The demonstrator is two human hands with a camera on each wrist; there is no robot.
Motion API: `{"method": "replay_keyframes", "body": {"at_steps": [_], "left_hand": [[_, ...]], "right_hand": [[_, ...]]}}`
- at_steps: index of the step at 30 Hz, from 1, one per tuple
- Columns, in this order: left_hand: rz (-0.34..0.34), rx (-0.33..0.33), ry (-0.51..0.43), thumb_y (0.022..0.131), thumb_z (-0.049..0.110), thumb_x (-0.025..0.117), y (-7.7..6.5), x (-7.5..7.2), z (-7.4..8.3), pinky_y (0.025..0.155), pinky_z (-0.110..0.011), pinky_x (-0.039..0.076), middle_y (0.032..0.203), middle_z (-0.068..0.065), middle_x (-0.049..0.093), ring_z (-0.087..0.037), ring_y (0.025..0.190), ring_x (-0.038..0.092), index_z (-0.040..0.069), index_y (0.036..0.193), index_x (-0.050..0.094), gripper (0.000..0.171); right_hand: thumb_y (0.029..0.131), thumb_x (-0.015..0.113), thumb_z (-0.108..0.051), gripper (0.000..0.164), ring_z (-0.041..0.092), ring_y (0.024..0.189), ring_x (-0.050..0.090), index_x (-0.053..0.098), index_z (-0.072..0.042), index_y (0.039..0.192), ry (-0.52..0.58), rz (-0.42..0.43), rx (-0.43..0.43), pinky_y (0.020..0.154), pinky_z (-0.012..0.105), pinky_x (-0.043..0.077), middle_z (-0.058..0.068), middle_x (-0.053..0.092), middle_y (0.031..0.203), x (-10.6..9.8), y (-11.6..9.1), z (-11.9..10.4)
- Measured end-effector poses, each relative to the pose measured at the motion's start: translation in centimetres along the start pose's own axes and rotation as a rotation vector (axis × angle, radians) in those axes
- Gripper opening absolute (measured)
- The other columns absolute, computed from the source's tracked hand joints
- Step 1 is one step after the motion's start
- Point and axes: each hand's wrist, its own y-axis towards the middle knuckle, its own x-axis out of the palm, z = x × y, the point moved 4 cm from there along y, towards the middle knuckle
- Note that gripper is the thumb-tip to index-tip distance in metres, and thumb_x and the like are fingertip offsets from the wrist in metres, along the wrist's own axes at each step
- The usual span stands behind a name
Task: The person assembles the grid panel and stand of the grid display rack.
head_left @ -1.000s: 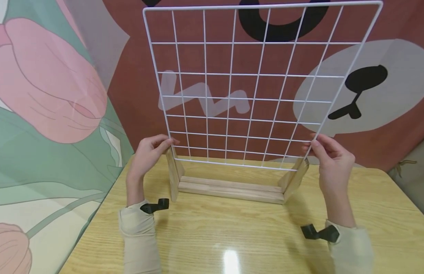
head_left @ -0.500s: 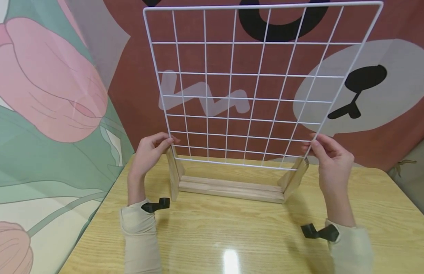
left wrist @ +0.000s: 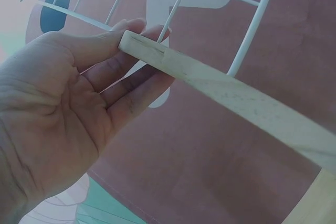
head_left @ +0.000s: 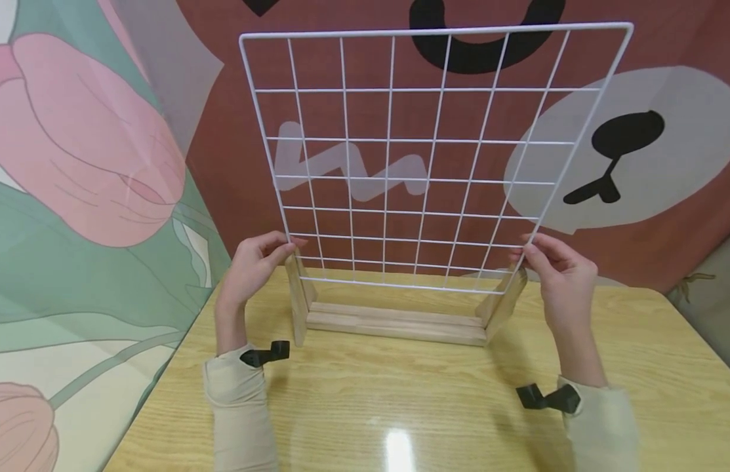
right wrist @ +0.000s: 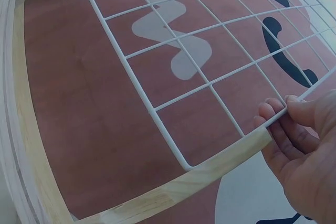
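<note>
A white wire grid panel point(head_left: 386, 178) stands between the two side boards of a wooden stand on the table. On the left side, my left hand point(head_left: 249, 269) pinches the grid's edge at the top of the left side board point(head_left: 296, 305); its thumb lies near the board's tip point(left wrist: 131, 43) in the left wrist view. My right hand point(head_left: 568, 282) pinches the opposite edge wire between thumb and fingers, just above the right side board point(right wrist: 210, 174). The grid's lower bar sits above the stand's base bar point(head_left: 394, 326), apart from it.
The stand rests on a light wood-grain table point(head_left: 353, 393). Behind it hangs a reddish-brown printed cloth point(head_left: 235, 190), and a floral cloth point(head_left: 93, 144) covers the left side. Black camera mounts point(head_left: 267, 354) sit on both sleeves.
The grid's top has come down and shifted slightly left within the last half second. My right hand has moved a little left with it; the left hand has hardly moved.
</note>
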Motion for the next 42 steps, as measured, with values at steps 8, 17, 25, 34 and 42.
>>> {"method": "replay_keyframes", "body": {"at_steps": [8, 17, 25, 34, 42], "left_hand": [[0.009, -0.015, -0.068, 0.108, 0.021, 0.06, 0.07, -0.11, -0.33, 0.073, -0.022, 0.051, 0.114, -0.011, 0.076, -0.011, 0.085, 0.063, 0.006, 0.116, 0.078, 0.025], [0.042, -0.067, -0.122, 0.107, 0.02, 0.061, -0.12, -0.23, -0.5, 0.079, -0.021, 0.055, 0.104, -0.016, 0.075, -0.012, 0.084, 0.061, -0.003, 0.116, 0.076, 0.029], [0.048, -0.079, -0.134, 0.108, 0.022, 0.06, -0.17, -0.33, -0.48, 0.077, -0.021, 0.053, 0.099, -0.02, 0.072, -0.012, 0.078, 0.056, -0.004, 0.118, 0.075, 0.032], [0.063, -0.068, -0.15, 0.108, 0.022, 0.059, -0.07, -0.21, -0.31, 0.071, -0.021, 0.049, 0.091, -0.006, 0.07, -0.012, 0.076, 0.051, 0.0, 0.117, 0.076, 0.03], [0.065, -0.07, -0.17, 0.109, 0.02, 0.057, 0.08, -0.08, -0.42, 0.075, -0.019, 0.053, 0.11, -0.026, 0.073, -0.009, 0.081, 0.057, -0.005, 0.118, 0.074, 0.031]], "right_hand": [[0.097, 0.069, 0.002, 0.025, 0.013, 0.077, 0.076, 0.067, 0.021, 0.113, 0.016, 0.013, 0.018, 0.078, 0.021, 0.058, 0.007, 0.077, 0.087, 0.07, 0.08, 0.02], [0.098, 0.069, 0.001, 0.025, 0.013, 0.079, 0.076, 0.066, 0.024, 0.107, 0.046, -0.006, -0.012, 0.081, 0.023, 0.059, 0.007, 0.078, 0.089, 0.38, 0.1, 0.49], [0.098, 0.069, -0.001, 0.027, 0.011, 0.079, 0.075, 0.066, 0.024, 0.108, 0.021, -0.011, -0.006, 0.082, 0.022, 0.058, 0.006, 0.078, 0.089, 0.47, 0.03, 0.46], [0.098, 0.07, -0.001, 0.029, 0.011, 0.081, 0.075, 0.065, 0.025, 0.11, -0.006, -0.005, 0.005, 0.082, 0.02, 0.057, 0.006, 0.078, 0.091, 0.42, -0.03, 0.58], [0.098, 0.07, 0.0, 0.024, 0.013, 0.082, 0.076, 0.068, 0.021, 0.108, 0.011, 0.008, 0.014, 0.083, 0.02, 0.057, 0.006, 0.078, 0.091, 0.36, 0.06, 0.67]]}}
